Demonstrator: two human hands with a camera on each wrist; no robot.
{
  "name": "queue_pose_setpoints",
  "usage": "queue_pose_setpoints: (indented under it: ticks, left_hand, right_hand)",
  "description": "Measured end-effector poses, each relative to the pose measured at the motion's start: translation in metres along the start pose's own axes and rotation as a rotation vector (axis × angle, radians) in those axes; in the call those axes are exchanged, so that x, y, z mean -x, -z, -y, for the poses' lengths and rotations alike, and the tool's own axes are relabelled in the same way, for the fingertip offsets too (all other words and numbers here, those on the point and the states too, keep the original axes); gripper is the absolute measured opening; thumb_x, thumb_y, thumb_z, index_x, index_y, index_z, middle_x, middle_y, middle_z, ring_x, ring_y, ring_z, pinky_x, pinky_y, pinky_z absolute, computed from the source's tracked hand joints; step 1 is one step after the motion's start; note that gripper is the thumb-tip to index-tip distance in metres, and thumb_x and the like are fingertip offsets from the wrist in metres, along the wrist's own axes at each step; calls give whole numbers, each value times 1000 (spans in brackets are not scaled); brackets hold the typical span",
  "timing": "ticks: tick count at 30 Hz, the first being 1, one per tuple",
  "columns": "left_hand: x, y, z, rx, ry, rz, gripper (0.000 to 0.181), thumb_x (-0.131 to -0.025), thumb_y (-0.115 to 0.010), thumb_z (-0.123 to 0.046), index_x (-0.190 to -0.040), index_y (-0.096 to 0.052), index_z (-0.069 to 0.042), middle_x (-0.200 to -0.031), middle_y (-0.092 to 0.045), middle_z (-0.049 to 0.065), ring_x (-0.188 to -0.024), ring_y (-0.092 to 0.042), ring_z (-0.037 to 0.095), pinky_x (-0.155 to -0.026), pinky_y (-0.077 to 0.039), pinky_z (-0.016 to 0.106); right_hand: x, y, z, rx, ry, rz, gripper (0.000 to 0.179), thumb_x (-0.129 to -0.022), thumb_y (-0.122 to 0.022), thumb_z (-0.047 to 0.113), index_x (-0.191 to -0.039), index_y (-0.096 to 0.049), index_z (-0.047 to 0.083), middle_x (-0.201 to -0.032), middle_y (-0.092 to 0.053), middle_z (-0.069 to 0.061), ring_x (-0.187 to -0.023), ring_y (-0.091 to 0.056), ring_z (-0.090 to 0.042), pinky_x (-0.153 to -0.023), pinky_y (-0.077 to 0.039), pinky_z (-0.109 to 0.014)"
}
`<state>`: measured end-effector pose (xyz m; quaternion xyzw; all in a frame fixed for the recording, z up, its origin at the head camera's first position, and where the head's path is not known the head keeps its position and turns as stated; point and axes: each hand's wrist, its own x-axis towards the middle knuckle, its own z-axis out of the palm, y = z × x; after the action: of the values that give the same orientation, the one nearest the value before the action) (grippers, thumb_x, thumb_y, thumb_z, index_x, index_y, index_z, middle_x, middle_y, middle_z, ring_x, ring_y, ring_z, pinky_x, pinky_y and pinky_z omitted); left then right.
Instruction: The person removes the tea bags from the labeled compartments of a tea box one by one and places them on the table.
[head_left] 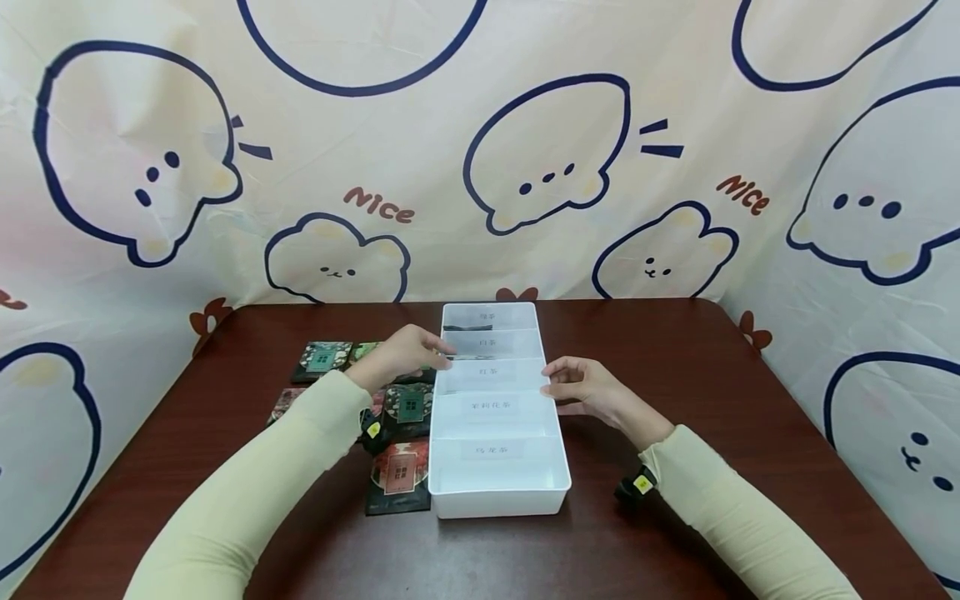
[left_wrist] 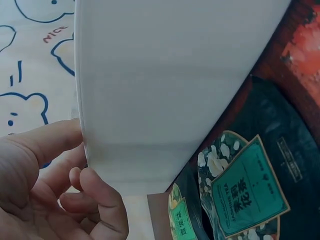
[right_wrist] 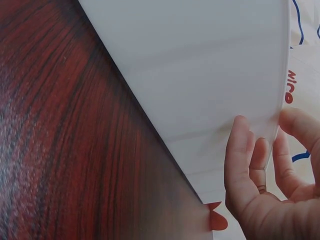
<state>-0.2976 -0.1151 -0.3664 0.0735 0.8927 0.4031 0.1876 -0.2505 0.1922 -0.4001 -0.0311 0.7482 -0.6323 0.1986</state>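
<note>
A long white divided box [head_left: 498,475] stands lengthwise on the table, a paper label in each compartment. My left hand [head_left: 401,357] holds its left rim toward the far end, thumb and index finger over the edge, other fingers curled outside, as the left wrist view shows. Opposite, my right hand [head_left: 588,392] grips the right rim, with fingertips [right_wrist: 239,125] against the outer wall. Dark packet edges [head_left: 468,327] show in the two farthest compartments. Left of the box lie several tea packets, among them a jasmine tea packet [left_wrist: 250,190] with a green label and a red-labelled packet [head_left: 400,475].
The dark brown wooden table [head_left: 645,533] reaches back to a cream cloth backdrop [head_left: 435,150] with bear drawings. My left forearm [head_left: 285,475] passes over some of the packets and partly hides them. A black band [head_left: 636,485] is at my right wrist.
</note>
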Motion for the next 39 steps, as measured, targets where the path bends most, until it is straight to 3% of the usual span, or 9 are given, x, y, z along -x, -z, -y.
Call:
queue_pose_setpoints:
  ticks: [6, 18, 26, 32, 39]
  left_hand:
    - [-1, -2, 0, -44, -29, -16, 26, -89, -71, -20, -112, -73, -10, -130, -62, 11, -116, -59, 28, -91, -52, 47]
    - [3, -5, 0, -139, -124, -160, 8, -81, -78, -22, -84, -77, -14, -102, -70, 4, -96, -60, 23, -82, -51, 42]
    - [1, -5, 1, -103, -141, -182, 13, -78, -82, -20, -75, -72, -12, -92, -67, 3, -85, -56, 21, -71, -47, 33]
    - [4, 3, -2, -56, -174, -184, 18, -80, -80, -26, -78, -68, -13, -94, -66, 3, -87, -54, 23, -69, -44, 34]
    - [19, 20, -12, 92, -251, -191, 22, -86, -74, -28, -88, -62, -10, -101, -70, 7, -87, -65, 22, -72, -53, 33]
  right_hand:
    - [0, 1, -1, 4, -3, -3, 31, -85, -73, 8, -113, -59, 5, -93, -56, -6, -85, -65, -19, -79, -58, -42]
    - [1, 2, -3, -4, 21, 15, 34, -85, -72, 6, -115, -57, 0, -94, -55, -6, -85, -61, -16, -80, -58, -42]
    - [2, 1, -3, -7, 20, 13, 33, -85, -72, 6, -114, -58, 1, -94, -55, -6, -85, -61, -16, -79, -58, -42]
    - [1, 2, -2, -4, 23, 13, 33, -85, -72, 6, -115, -57, 1, -94, -56, -6, -85, -62, -17, -79, -58, -42]
    - [0, 1, -1, -7, 22, 13, 32, -85, -72, 6, -113, -58, 3, -94, -56, -6, -86, -62, -17, -80, -57, -44]
